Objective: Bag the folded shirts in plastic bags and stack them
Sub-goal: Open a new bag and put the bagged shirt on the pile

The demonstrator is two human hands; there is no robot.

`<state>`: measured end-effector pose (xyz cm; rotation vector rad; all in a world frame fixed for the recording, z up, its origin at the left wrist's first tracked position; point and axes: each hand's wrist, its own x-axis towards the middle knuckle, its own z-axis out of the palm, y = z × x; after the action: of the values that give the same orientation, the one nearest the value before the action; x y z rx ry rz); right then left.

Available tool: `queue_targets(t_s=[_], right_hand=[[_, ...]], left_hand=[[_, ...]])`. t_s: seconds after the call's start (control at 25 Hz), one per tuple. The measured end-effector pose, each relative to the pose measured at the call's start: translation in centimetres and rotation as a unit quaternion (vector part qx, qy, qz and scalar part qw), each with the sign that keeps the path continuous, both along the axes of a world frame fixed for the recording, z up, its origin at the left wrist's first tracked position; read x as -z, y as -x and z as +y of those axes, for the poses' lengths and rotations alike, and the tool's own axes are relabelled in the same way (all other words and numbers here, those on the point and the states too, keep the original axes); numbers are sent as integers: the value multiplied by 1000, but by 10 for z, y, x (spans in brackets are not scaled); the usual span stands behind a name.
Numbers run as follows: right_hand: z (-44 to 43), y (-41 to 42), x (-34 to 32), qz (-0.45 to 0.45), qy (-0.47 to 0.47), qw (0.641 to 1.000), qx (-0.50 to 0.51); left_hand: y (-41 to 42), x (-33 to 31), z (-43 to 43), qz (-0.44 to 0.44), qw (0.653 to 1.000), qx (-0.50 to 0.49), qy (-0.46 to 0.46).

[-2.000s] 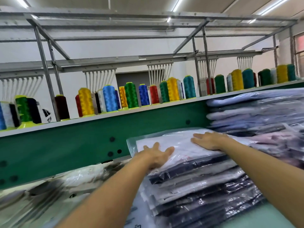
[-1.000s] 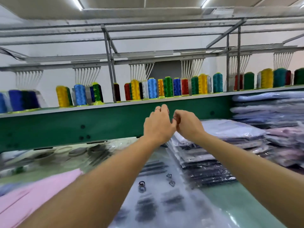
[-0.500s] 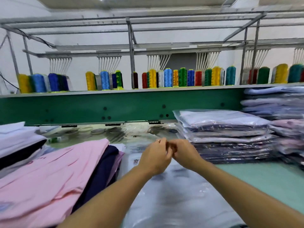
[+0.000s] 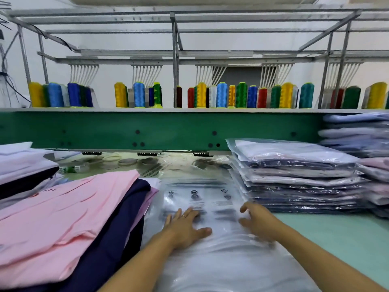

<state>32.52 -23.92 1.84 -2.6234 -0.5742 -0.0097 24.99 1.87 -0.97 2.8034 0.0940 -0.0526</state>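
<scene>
Clearly the empty plastic bags [image 4: 202,199], a flat pile on the table [image 4: 347,234] between the folded shirts [image 4: 117,239] and the stack of bagged shirts [image 4: 294,175], are thin glossy film with black print, so the top one is probably very light, slippery and clinging, best taken at its edge. The left hand [image 4: 185,226] rests flat on this pile with spread fingers and holds nothing; the right hand [image 4: 259,224] is blurred, its fingers bent, and I cannot tell if it pinches the film. The pink shirt [image 4: 69,211] looks soft and limp, so it likely needs support under the fold.
</scene>
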Motion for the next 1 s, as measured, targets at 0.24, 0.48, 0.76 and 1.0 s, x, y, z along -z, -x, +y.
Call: queue_targets(t_s=[0.24, 0.48, 0.76, 1.0], right_hand=[[-3, -10, 1, 67, -167, 982, 62], [-2, 2, -14, 160, -360, 918, 45], [32, 32, -19, 194, -403, 894, 18], [36, 35, -21, 226, -427, 875, 14]], left_hand=[[-4, 3, 8, -121, 992, -3, 45], [13, -6, -11, -258, 963, 59, 41], [20, -27, -72, -399, 897, 166, 87], [22, -25, -75, -425, 892, 146, 53]])
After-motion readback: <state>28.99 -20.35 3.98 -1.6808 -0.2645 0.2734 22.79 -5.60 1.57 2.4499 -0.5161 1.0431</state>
